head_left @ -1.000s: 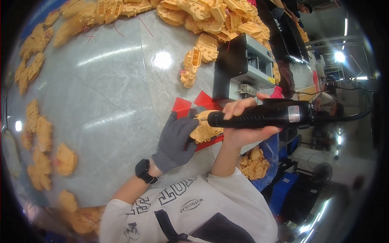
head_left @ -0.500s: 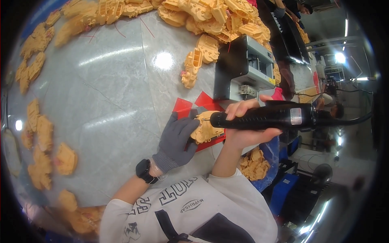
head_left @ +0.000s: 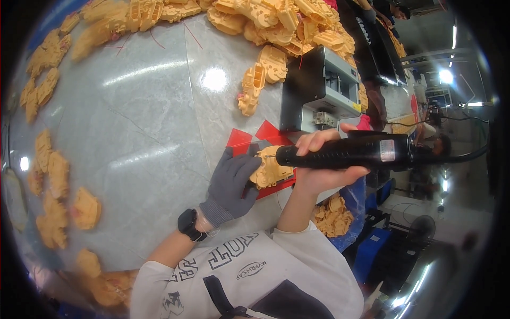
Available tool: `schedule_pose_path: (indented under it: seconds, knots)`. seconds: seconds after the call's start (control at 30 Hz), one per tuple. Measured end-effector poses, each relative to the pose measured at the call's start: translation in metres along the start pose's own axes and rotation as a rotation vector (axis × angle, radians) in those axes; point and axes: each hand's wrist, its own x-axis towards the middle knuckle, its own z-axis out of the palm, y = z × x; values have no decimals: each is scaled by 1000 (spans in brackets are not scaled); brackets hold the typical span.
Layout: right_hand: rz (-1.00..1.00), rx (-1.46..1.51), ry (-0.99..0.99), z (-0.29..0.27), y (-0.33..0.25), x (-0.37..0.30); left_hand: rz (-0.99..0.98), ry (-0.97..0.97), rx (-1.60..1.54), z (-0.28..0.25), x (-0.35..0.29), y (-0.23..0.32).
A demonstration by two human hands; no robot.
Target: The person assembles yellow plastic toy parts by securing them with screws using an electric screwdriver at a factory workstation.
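My left hand [head_left: 228,183], in a grey glove, grips a tan plastic housing [head_left: 272,173] by its left side. The housing rests on a red fixture [head_left: 284,185] on the table. Bare fingers of my right hand [head_left: 324,173] are wrapped round a black electric screwdriver [head_left: 366,151], held nearly level. Its thin bit reaches left from the nose to the top of the housing, close to my gloved fingertips. Whether the bit sits in a screw is too small to tell. Part of the fixture is hidden under the housing and my hands.
Beyond the fixture stands a black and grey machine [head_left: 321,87], with two tan parts [head_left: 252,87] to its left. A large heap of tan housings [head_left: 281,24] lies at the far edge. More parts [head_left: 53,175] line the left side. At right sits a blue-lined bin [head_left: 358,210] of tan pieces.
Both hands, the housing and the screwdriver stay almost in place. A pale shape has come into view at the lower right, beside my body.
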Motion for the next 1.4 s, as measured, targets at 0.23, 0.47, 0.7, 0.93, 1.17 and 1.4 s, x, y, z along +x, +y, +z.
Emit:
schedule_pose_path:
  seconds: [0.23,0.47,0.7,0.93,1.17,1.4]
  knots:
    - [-6,-23,-10,4,1,1,-4,-8,-4,0,0,1]
    - [-24,-35,-79,5,2,0,4,-3,-3,1,0,0]
    - [-9,-44,-108,6,3,0,7,12,-2,1,0,0]
    - [72,-99,-159,10,4,-1,6,14,-5,1,0,0]
    - [119,-140,-166,15,5,-5,0,12,-7,0,-1,-1]
    - [149,-143,-172,13,9,-4,-3,-17,-13,-4,2,1]
